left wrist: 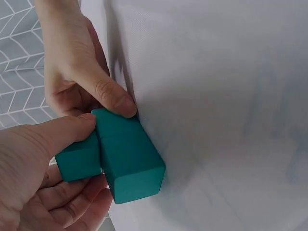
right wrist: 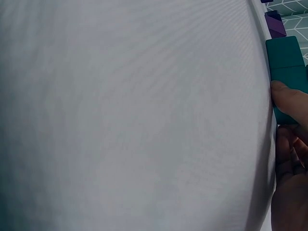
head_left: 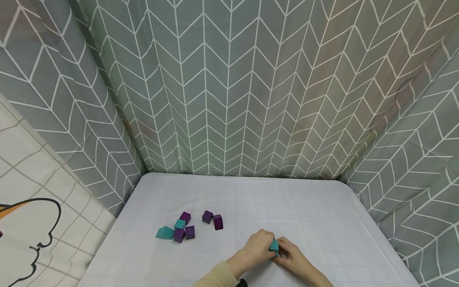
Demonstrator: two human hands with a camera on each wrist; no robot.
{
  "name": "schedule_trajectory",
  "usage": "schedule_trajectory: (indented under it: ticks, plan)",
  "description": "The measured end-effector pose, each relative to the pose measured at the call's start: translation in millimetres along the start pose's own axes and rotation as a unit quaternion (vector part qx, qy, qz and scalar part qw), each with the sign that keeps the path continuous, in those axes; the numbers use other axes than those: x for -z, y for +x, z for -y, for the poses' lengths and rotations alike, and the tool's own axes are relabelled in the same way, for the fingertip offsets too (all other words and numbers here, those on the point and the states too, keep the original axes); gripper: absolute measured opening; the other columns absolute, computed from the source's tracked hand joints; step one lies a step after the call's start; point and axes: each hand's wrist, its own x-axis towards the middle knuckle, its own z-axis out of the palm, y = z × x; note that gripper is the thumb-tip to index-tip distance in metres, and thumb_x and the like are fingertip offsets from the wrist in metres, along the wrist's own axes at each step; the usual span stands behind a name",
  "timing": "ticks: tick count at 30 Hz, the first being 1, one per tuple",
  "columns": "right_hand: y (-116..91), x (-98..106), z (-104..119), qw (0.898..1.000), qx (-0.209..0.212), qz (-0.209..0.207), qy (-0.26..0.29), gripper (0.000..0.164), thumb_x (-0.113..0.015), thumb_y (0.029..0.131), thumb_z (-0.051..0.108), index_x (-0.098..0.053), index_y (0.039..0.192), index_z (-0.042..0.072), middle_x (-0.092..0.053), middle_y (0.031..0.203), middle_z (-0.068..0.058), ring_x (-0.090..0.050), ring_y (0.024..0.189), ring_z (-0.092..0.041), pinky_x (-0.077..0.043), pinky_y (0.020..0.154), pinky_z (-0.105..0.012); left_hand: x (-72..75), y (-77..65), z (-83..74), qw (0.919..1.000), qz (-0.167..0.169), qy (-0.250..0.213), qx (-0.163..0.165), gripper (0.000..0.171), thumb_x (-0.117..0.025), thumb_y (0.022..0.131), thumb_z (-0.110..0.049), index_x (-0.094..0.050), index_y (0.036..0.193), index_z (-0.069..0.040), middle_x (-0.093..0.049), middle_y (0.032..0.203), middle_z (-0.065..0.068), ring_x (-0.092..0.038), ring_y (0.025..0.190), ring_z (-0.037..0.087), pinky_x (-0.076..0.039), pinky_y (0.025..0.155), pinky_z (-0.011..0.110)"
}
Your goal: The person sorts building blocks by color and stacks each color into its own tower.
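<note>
Close together at the table's front right are my left hand (head_left: 254,249) and right hand (head_left: 295,259), with teal blocks (head_left: 274,245) between them. The left wrist view shows a smaller teal block (left wrist: 79,161), pinched between the left thumb and curled fingers. Against its side lies a longer teal piece (left wrist: 132,159) with a faint seam across it. My right thumb presses on one end of that piece, its other fingers curled behind and partly hidden. In the right wrist view the teal piece (right wrist: 285,53) shows at the right edge, under the right thumb.
On the left of the white table (head_left: 287,207) sits a cluster: a teal wedge-like block (head_left: 165,232), a teal cube (head_left: 180,224) and several purple blocks (head_left: 190,232). Two more, a dark purple cube (head_left: 207,216) and a magenta block (head_left: 218,222), stand nearer the middle. Patterned curtains (head_left: 229,99) surround the table.
</note>
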Motion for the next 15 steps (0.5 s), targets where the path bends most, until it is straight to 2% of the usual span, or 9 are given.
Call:
schedule_trajectory:
  ticks: [3, 10, 15]
  plan:
    - [0.3, 0.8, -0.1, 1.000, 0.000, -0.002, 0.000, 0.030, -0.068, 0.076, 0.017, -0.057, 0.104, 0.015, -0.050, 0.098, 0.009, -0.049, 0.078, -0.003, -0.046, 0.066, -0.020, -0.3, -0.3, -1.3, 1.0000, -0.004, 0.004, -0.003, 0.031, -0.076, 0.067, -0.033, -0.060, 0.084, -0.012, -0.055, 0.070, -0.008, -0.043, 0.062, 0.000, -0.037, 0.053, 0.011]
    - [5.9, 7.1, 27.5, 1.000, 0.014, -0.009, -0.004, 0.030, -0.069, 0.073, 0.004, -0.058, 0.101, 0.002, -0.051, 0.096, 0.003, -0.051, 0.075, -0.010, -0.047, 0.064, -0.025, -3.9, -0.5, -3.5, 0.9997, -0.013, 0.018, -0.003, 0.032, -0.077, 0.066, -0.032, -0.059, 0.082, -0.012, -0.054, 0.070, -0.007, -0.044, 0.063, 0.001, -0.038, 0.053, 0.012]
    - [1.0, 1.4, 6.0, 1.000, 0.010, -0.006, -0.008, 0.031, -0.068, 0.076, 0.010, -0.058, 0.104, 0.005, -0.051, 0.099, 0.004, -0.051, 0.080, -0.006, -0.047, 0.068, -0.023, -6.3, -0.9, -3.3, 0.9998, -0.015, 0.006, -0.007, 0.031, -0.077, 0.067, -0.030, -0.059, 0.083, -0.011, -0.055, 0.071, -0.007, -0.044, 0.064, 0.001, -0.038, 0.055, 0.011]
